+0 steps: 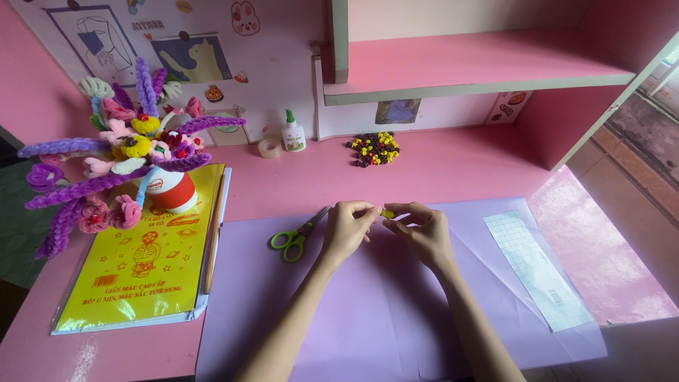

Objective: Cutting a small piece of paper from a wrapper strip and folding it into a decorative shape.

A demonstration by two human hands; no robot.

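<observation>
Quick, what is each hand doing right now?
Left hand: fingers pinched shut on the small yellow piece.
Right hand: fingers pinched on the same yellow piece, from the other side.

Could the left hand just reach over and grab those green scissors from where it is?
Probably yes. The green scissors lie on the purple paper just beside the left hand, with nothing between them. That hand, though, shares a pinch on a small yellow piece with the right hand.
</observation>
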